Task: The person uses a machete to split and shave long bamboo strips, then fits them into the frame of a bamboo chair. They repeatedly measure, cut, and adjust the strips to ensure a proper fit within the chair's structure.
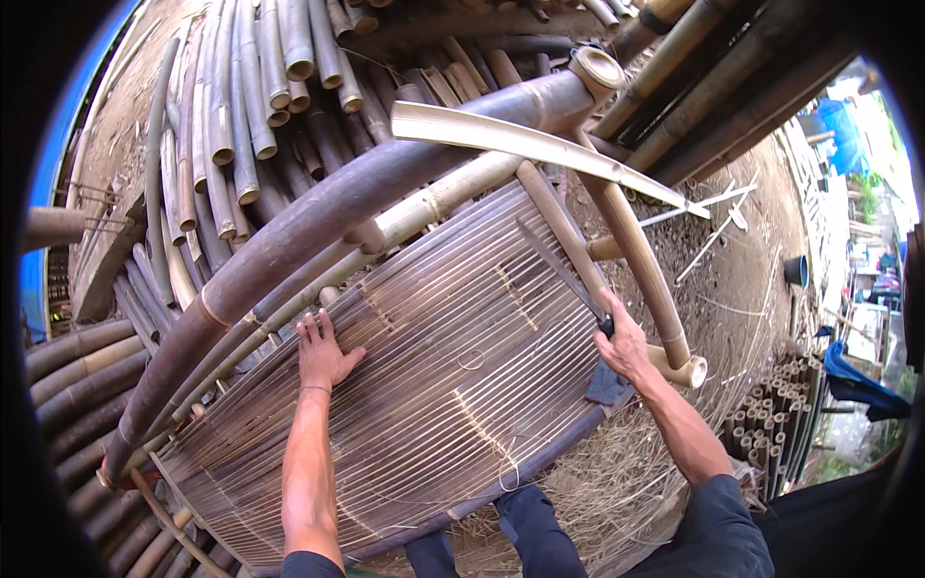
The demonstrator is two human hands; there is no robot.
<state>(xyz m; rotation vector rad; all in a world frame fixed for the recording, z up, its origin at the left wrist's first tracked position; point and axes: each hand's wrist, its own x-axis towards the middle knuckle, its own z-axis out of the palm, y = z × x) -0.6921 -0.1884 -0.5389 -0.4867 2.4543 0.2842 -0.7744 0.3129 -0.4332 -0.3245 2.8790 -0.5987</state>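
Before me lies a bamboo bench with a seat of narrow bamboo slats (414, 385), bound across by rows of pale lashing. My left hand (326, 354) rests on the seat's far left part, fingers spread, and holds nothing. At the seat's right end my right hand (624, 337) is wrapped round the dark handle of a long knife (559, 262). Its blade points up and left over the slats, beside the bamboo end rail (564, 231). A dark blue cloth (606, 383) sits by my right wrist, at the seat's near right corner.
A thick bamboo backrest pole (318, 212) arches behind the seat. A split bamboo strip (520, 144) leans across it. Bamboo poles (241, 96) are stacked at the far left. Cut bamboo tubes (771, 414) stand at right, and shavings (597, 482) cover the ground nearby.
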